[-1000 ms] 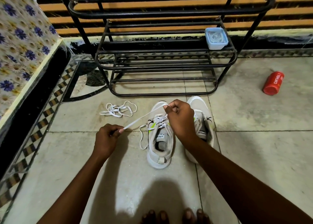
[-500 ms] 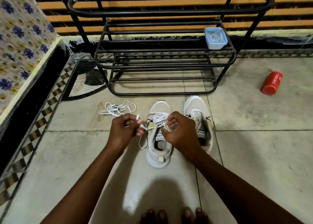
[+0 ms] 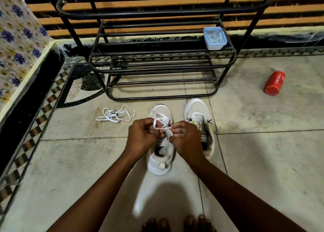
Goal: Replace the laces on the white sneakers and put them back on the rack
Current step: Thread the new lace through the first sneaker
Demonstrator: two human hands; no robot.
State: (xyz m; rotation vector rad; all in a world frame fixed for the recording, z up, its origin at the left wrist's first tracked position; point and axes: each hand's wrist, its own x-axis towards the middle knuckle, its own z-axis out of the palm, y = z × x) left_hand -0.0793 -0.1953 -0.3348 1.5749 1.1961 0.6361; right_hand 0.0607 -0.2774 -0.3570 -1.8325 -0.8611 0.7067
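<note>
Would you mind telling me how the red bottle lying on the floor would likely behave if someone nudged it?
The red bottle lies on its side on the bare tile floor, so a sideways nudge would probably set it rolling. Its round body looks smooth, so it may slide or spin too. It is probably plastic and fairly light, though its fill level cannot be seen.

Lace pinched between my left hand and right hand: flat woven cloth, matt white. Left sneaker: white mesh fabric, smoother synthetic heel panel. Spare lace on floor: same flat cloth. Rack: black painted metal tube, slight sheen. Floor tile: smooth stone, dull, scuffed. Red bottle: glossy plastic. Small tub: pale translucent plastic.
</note>
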